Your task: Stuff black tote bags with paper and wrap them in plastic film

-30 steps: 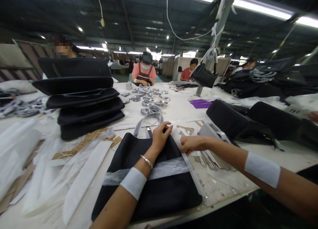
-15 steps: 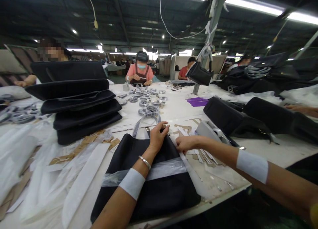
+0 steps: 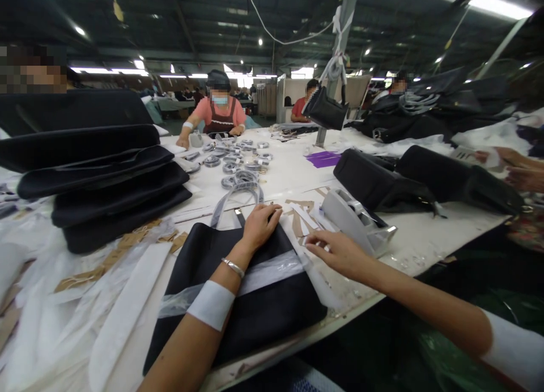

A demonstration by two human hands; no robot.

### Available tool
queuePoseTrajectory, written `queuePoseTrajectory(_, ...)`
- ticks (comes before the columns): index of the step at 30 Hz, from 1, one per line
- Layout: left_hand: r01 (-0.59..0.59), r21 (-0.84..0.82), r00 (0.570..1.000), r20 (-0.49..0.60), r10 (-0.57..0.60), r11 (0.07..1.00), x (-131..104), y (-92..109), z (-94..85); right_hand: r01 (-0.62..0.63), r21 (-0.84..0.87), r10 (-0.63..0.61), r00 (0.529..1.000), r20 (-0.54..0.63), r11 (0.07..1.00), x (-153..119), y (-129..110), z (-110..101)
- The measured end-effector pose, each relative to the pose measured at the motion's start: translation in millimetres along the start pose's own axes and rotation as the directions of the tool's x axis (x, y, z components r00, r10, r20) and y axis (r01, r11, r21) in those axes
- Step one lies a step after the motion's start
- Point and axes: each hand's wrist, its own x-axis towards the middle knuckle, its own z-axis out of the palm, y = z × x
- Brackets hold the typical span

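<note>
A black bag lies on the worktable in front of me, with a clear plastic band across it and a wrapped grey handle rising at its top. My left hand rests over the bag's upper edge, its fingers bent and closed there. To the right of the bag, my right hand is above the table beside paper strips. Its fingers are curled together, and something small and white shows at them, too small to name.
Stacked black bags stand at the left beside plastic sheets and brown card. A grey dispenser and more black bags are at the right. Coiled straps and purple sheets lie ahead. Co-workers sit around the table.
My right hand has come away from the bag's right edge towards the right. My left hand stays at the bag's top. The view has turned right; the co-worker opposite has stretched out an arm.
</note>
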Motion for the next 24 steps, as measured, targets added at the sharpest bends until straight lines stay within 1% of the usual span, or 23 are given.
queuePoseTrajectory(1,-0.002,0.003,1.000,0.012,0.002,1.000,0.4,-0.5,0.5,-0.011,-0.011,0.011,0.999,0.037,1.000,-13.3,1.6,-1.7)
queuePoseTrajectory(2,-0.004,0.004,1.000,0.022,0.004,1.000,0.7,-0.9,1.2,-0.041,0.002,0.040,0.993,0.108,0.999,-25.2,2.6,-2.7)
queuePoseTrajectory(4,-0.006,0.003,0.999,0.033,0.006,1.000,1.2,-1.6,2.9,-0.126,0.090,0.095,0.954,0.286,0.988,-42.5,3.3,-3.0)
queuePoseTrajectory(5,-0.004,0.003,0.999,0.033,0.004,1.000,1.2,-1.8,3.7,-0.149,0.148,0.089,0.933,0.350,0.978,-47.4,3.1,-2.7)
queuePoseTrajectory(6,-0.001,0.003,1.000,0.031,0.001,1.000,1.1,-2.0,4.4,-0.154,0.201,0.066,0.920,0.386,0.967,-50.0,3.0,-2.1)
queuePoseTrajectory(7,0.002,0.004,1.000,0.028,-0.002,1.000,0.8,-2.2,5.0,-0.138,0.237,0.034,0.918,0.394,0.962,-50.8,3.2,-1.3)
queuePoseTrajectory(8,0.005,0.004,1.000,0.026,-0.005,1.000,0.5,-2.3,5.4,-0.100,0.247,0.002,0.929,0.370,0.964,-50.3,3.9,0.1)
queuePoseTrajectory(9,0.007,0.004,1.000,0.025,-0.007,1.000,0.2,-2.3,5.7,-0.038,0.224,-0.037,0.947,0.319,0.974,-49.1,5.4,2.3)
queuePoseTrajectory(11,0.008,0.001,1.000,0.025,-0.008,1.000,-0.2,-2.1,6.0,0.117,0.105,-0.134,0.977,0.165,0.987,-46.7,10.8,10.3)
queuePoseTrajectory(12,0.008,-0.001,1.000,0.024,-0.008,1.000,-0.2,-2.0,6.1,0.193,0.031,-0.195,0.978,0.075,0.981,-46.3,14.5,16.5)
queuePoseTrajectory(14,0.010,-0.003,1.000,0.023,-0.010,1.000,-0.2,-1.6,6.5,0.310,-0.068,-0.315,0.945,-0.090,0.948,-48.1,22.3,32.3)
queuePoseTrajectory(15,0.010,-0.003,1.000,0.027,-0.010,1.000,-0.2,-1.6,7.0,0.340,-0.077,-0.348,0.924,-0.157,0.937,-50.4,25.7,40.9)
queuePoseTrajectory(17,0.008,0.000,0.999,0.050,-0.008,1.000,-0.3,-2.1,8.5,0.335,-0.037,-0.333,0.906,-0.260,0.941,-57.6,29.4,56.3)
queuePoseTrajectory(19,-0.002,0.007,0.995,0.101,0.002,1.000,-0.9,-3.5,10.9,0.288,0.029,-0.266,0.916,-0.299,0.957,-66.4,28.6,65.5)
queuePoseTrajectory(21,-0.014,0.017,0.987,0.162,0.011,1.000,-1.5,-5.5,13.6,0.238,0.057,-0.210,0.929,-0.304,0.970,-74.3,25.0,67.6)
queuePoseTrajectory(24,-0.017,0.036,0.975,0.222,0.008,0.999,-2.1,-8.2,16.4,0.221,0.035,-0.199,0.928,-0.316,0.975,-78.8,22.5,64.0)
